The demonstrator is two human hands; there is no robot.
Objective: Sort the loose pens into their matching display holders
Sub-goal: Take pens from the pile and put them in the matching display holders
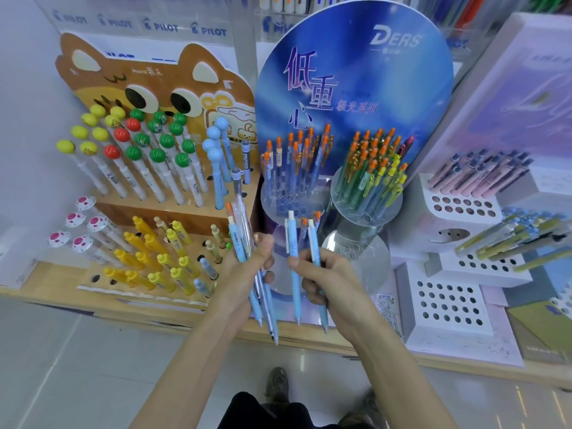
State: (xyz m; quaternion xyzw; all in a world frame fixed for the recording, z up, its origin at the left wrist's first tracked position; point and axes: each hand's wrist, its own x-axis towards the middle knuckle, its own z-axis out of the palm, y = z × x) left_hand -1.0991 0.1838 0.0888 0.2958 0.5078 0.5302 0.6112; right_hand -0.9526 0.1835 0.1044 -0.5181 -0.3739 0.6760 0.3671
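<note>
Now, right hand [329,275], two pens [292,239]

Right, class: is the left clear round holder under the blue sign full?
Partly full: orange-capped pens stand in the back rows of the clear round holder, but its front holes are empty.

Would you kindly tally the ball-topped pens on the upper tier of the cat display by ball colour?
Yellow ball pens: 8
Red ball pens: 3
Green ball pens: 11
Blue ball pens: 4
Total: 26
</note>
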